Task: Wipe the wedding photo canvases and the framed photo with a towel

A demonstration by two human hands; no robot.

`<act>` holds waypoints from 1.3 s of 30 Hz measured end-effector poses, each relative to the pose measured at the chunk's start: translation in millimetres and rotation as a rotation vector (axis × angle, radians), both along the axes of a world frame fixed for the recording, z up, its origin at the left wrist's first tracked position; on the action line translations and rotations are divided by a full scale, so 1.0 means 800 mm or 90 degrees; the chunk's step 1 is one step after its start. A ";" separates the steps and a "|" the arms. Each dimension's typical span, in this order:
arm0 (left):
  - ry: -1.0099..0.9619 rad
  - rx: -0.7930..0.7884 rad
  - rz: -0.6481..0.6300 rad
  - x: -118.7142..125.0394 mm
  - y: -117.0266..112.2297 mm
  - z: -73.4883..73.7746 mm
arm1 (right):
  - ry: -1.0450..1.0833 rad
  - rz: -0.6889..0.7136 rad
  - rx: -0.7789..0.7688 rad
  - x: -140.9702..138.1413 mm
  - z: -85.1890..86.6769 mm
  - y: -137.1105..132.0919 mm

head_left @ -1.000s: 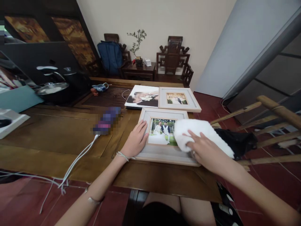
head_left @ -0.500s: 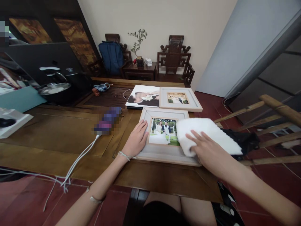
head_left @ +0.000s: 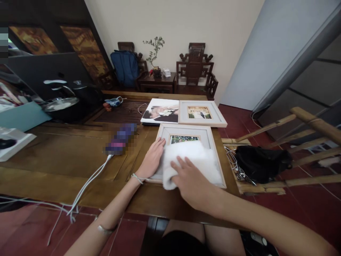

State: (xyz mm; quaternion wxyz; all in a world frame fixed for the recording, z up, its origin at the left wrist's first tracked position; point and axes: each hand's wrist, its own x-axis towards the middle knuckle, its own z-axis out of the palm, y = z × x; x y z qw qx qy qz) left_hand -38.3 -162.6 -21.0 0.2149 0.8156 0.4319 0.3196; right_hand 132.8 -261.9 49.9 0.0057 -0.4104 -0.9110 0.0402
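A pale wooden picture frame (head_left: 207, 133) lies flat on the dark wooden table (head_left: 66, 153) in front of me. My left hand (head_left: 152, 159) rests flat on the frame's left edge, fingers stretched out. My right hand (head_left: 190, 179) presses flat on a white cloth (head_left: 197, 158) that covers most of the frame's glass and photo. Only the top strip of the photo shows above the cloth.
Behind the frame lie a second framed photo (head_left: 201, 113) and an unframed print (head_left: 160, 111). A white cable (head_left: 87, 185) trails off the table's left front. A black bag (head_left: 259, 163) sits on a bamboo chair to the right. Pots (head_left: 64, 103) stand at the left.
My right hand has slid the white cloth from the frame's right side leftwards over the photo. The left hand has stayed on the frame's left edge.
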 end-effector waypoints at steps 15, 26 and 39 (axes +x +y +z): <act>0.127 0.093 -0.020 0.002 -0.007 0.004 | -0.184 -0.227 0.090 0.102 0.018 -0.040; 0.129 0.095 -0.023 0.001 -0.007 0.005 | -0.128 -0.200 0.169 0.096 -0.013 0.114; 0.123 0.102 -0.019 0.002 -0.007 0.004 | -0.164 -0.104 -0.112 0.040 0.023 -0.047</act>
